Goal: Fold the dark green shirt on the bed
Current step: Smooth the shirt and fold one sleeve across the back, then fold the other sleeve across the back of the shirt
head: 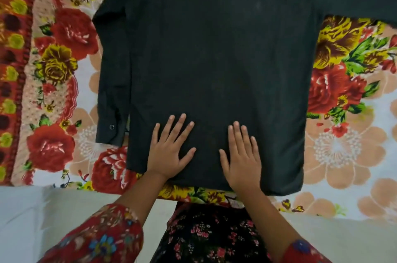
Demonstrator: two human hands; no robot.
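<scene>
Shirt (214, 58) collar cut off above

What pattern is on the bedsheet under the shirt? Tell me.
The bedsheet is floral: red, yellow, peach flowers; head view.

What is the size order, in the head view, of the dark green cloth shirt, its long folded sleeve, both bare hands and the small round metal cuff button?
1. dark green shirt
2. long sleeve
3. left hand, right hand: alike, unranked
4. metal cuff button
</scene>
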